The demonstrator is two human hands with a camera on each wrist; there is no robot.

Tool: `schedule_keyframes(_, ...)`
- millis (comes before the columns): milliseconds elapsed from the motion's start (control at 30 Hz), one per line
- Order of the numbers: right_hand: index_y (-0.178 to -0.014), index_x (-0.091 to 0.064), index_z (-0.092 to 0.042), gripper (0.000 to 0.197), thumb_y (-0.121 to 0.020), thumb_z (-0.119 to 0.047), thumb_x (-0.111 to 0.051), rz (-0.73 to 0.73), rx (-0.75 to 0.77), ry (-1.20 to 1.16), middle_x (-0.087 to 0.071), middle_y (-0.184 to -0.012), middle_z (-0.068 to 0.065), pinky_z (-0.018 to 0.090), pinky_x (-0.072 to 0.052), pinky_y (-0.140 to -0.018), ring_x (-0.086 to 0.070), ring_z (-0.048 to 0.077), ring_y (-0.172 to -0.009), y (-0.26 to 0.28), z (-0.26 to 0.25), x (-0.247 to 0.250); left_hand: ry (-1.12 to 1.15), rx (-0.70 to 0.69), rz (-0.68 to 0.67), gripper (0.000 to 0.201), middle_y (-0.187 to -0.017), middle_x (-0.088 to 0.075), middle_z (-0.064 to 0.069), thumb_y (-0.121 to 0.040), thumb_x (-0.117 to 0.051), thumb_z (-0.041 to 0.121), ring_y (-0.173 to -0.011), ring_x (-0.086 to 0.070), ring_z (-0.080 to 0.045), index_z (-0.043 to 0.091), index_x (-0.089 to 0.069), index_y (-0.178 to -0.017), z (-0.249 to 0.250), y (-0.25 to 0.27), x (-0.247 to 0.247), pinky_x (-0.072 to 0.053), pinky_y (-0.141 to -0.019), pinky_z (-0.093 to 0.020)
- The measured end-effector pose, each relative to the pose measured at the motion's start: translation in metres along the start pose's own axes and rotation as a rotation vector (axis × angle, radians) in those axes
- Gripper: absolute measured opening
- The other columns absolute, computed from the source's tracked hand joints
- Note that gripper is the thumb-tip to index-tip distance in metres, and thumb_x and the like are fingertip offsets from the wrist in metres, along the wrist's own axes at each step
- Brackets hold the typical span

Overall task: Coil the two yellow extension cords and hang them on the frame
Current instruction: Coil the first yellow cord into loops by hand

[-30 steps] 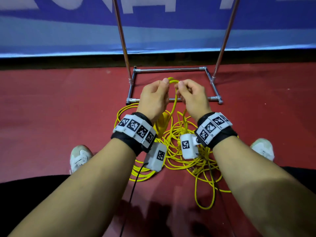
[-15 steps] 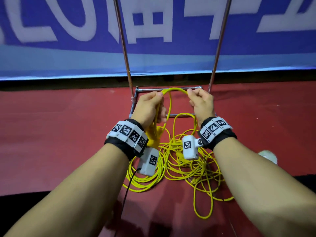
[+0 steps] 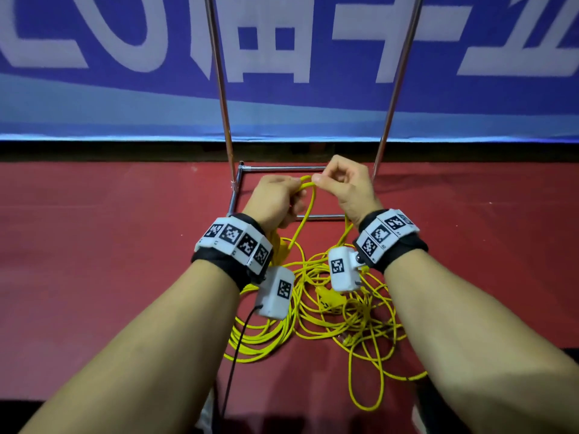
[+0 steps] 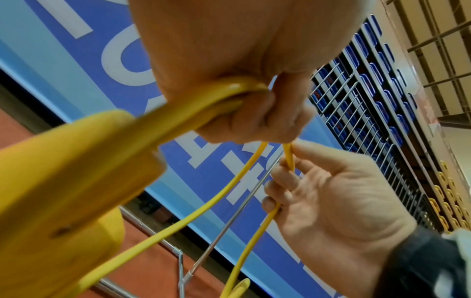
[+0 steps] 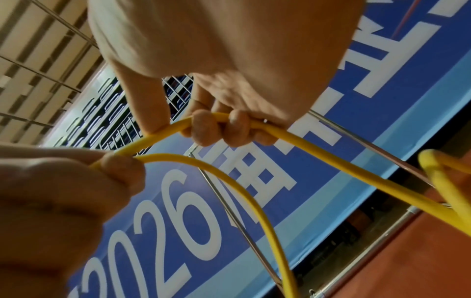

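Yellow extension cord (image 3: 316, 305) lies in tangled loops on the red floor below my wrists. My left hand (image 3: 275, 198) grips a raised strand (image 4: 229, 94) of it, and a yellow plug block (image 4: 63, 181) hangs under that hand. My right hand (image 3: 341, 186) pinches the same cord (image 5: 224, 119) right beside the left, forming a small loop (image 3: 308, 195) between them. The chrome frame (image 3: 222, 89) stands just beyond the hands, with its base rails (image 3: 282, 168) on the floor. Whether the pile holds one cord or two is unclear.
A blue banner (image 3: 125, 89) with white lettering runs along the wall behind the frame. Red floor (image 3: 94, 245) spreads to both sides. A black cable (image 3: 233, 355) hangs from the left wrist camera. Stadium seating (image 4: 382, 100) appears in the left wrist view.
Both hands have risen with the cord and come close together, closing the strand between them into a tighter loop. The head view has tilted up towards the banner.
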State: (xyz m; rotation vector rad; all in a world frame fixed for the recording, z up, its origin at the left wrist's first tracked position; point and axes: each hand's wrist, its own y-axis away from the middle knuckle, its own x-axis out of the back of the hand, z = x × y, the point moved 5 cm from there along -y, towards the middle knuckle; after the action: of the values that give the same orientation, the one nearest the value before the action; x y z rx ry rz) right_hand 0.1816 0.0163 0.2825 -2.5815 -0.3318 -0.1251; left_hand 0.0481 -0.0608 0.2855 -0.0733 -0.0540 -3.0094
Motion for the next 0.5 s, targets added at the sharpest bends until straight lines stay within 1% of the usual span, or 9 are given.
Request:
schedule_keyframes(67, -0.066, -0.053, -0.014, 0.022, -0.08, -0.015, -0.071, -0.025, -0.001, -0.016, -0.047, -0.061, -0.003, 0.016, -0.033, -0.057, -0.04, 0.001, -0.057, -0.005, -0.003, -0.008, 0.019, -0.011, 0.035, 0.038, -0.038, -0.039, 0.009, -0.106, -0.038, 0.018, -0.032, -0.025, -0.006, 0.012, -0.051, -0.071, 0.001, -0.004, 0.002, -0.016, -0.038, -0.013)
schedule_keyframes(133, -0.071, -0.058, -0.009, 0.019, -0.085, -0.015, -0.069, -0.057, -0.016, -0.006, -0.049, -0.061, -0.005, 0.015, -0.034, -0.057, -0.041, 0.001, -0.056, -0.008, 0.003, -0.012, 0.053, -0.037, 0.085, 0.039, -0.037, -0.036, 0.011, -0.107, -0.038, 0.017, -0.03, -0.024, -0.004, 0.011, -0.051, -0.07, -0.002, -0.009, 0.005, -0.017, -0.035, -0.013)
schedule_keyframes(233, -0.072, -0.063, -0.009, 0.024, -0.089, -0.027, -0.062, -0.076, -0.106, -0.028, -0.053, -0.057, -0.005, 0.017, -0.036, -0.055, -0.045, 0.003, -0.053, 0.001, 0.034, -0.01, 0.106, -0.042, 0.157, 0.04, -0.038, -0.035, 0.01, -0.107, -0.039, 0.018, -0.031, -0.024, -0.005, 0.011, -0.051, -0.069, -0.019, -0.015, 0.006, -0.016, -0.037, -0.013)
schedule_keyframes(267, -0.071, -0.063, -0.01, 0.028, -0.089, -0.031, -0.058, -0.097, -0.148, -0.022, -0.057, -0.059, -0.002, 0.019, -0.041, -0.057, -0.05, 0.006, -0.055, 0.006, 0.047, -0.009, 0.126, -0.037, 0.176, 0.04, -0.039, -0.035, 0.01, -0.106, -0.04, 0.018, -0.031, -0.023, -0.005, 0.011, -0.051, -0.068, -0.026, -0.018, 0.005, -0.016, -0.038, -0.013)
schedule_keyframes(333, -0.07, -0.063, -0.013, 0.036, -0.095, -0.036, -0.052, -0.196, -0.269, 0.012, -0.064, -0.065, 0.002, 0.028, -0.049, -0.069, -0.059, 0.014, -0.064, 0.02, 0.085, -0.01, 0.182, -0.007, 0.21, 0.04, -0.04, -0.034, 0.009, -0.107, -0.039, 0.018, -0.031, -0.023, -0.005, 0.012, -0.05, -0.068, -0.041, -0.024, 0.005, -0.015, -0.039, -0.013)
schedule_keyframes(367, -0.07, -0.062, -0.013, 0.041, -0.1, -0.035, -0.047, -0.241, -0.333, 0.021, -0.066, -0.066, 0.002, 0.032, -0.049, -0.074, -0.061, 0.019, -0.068, 0.03, 0.102, -0.011, 0.209, 0.004, 0.226, 0.04, -0.039, -0.034, 0.009, -0.107, -0.039, 0.018, -0.031, -0.022, -0.005, 0.012, -0.049, -0.068, -0.046, -0.025, 0.005, -0.014, -0.039, -0.013)
schedule_keyframes(400, -0.07, -0.061, -0.014, 0.044, -0.105, -0.033, -0.043, -0.255, -0.402, 0.019, -0.065, -0.065, 0.002, 0.034, -0.048, -0.074, -0.061, 0.022, -0.068, 0.04, 0.118, -0.011, 0.23, 0.013, 0.234, 0.04, -0.039, -0.034, 0.009, -0.106, -0.039, 0.017, -0.031, -0.022, -0.004, 0.012, -0.049, -0.069, -0.049, -0.027, 0.005, -0.014, -0.039, -0.013)
schedule_keyframes(433, -0.071, -0.059, -0.014, 0.045, -0.107, -0.031, -0.039, -0.24, -0.461, 0.002, -0.062, -0.062, 0.003, 0.034, -0.045, -0.07, -0.058, 0.024, -0.064, 0.05, 0.131, -0.009, 0.237, 0.019, 0.232, 0.039, -0.039, -0.034, 0.009, -0.106, -0.039, 0.016, -0.031, -0.022, -0.004, 0.012, -0.05, -0.069, -0.052, -0.029, 0.005, -0.014, -0.038, -0.013)
schedule_keyframes(500, -0.07, -0.056, -0.013, 0.044, -0.107, -0.032, -0.04, -0.148, -0.52, -0.02, -0.049, -0.056, 0.004, 0.031, -0.035, -0.057, -0.045, 0.019, -0.054, 0.062, 0.149, -0.004, 0.208, 0.029, 0.203, 0.038, -0.039, -0.035, 0.008, -0.105, -0.039, 0.014, -0.031, -0.024, -0.005, 0.01, -0.051, -0.07, -0.056, -0.032, 0.002, -0.016, -0.037, -0.013)
